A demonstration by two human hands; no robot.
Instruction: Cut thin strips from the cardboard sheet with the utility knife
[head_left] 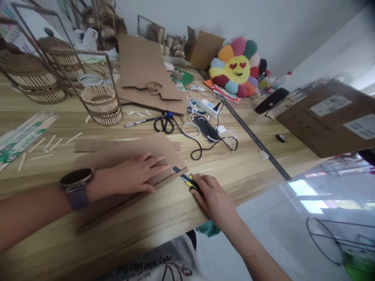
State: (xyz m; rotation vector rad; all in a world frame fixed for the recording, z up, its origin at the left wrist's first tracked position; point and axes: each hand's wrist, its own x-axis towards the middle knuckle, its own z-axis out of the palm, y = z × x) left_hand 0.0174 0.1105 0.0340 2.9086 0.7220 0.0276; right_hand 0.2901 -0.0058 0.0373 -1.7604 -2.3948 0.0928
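My left hand (131, 174) lies flat with spread fingers on a brown cardboard sheet (108, 210) near the table's front edge. A watch is on that wrist. In my right hand (212, 193) is a yellow and black box cutter (191, 184), its fingers wrapped round the handle. The cutter's blade is out and touches the right end of the cardboard, where a narrow strip (171, 177) runs along a slit. Behind the sheet, a flat cardboard strip (93, 146) shows partly from under it.
Wooden stick baskets (101, 103) stand at the back left, near packaged sticks (23, 136). Behind the hands are scissors (164, 123), a phone (206, 128) and cables. A metal ruler (254, 136) and a large box (331, 117) are at the right.
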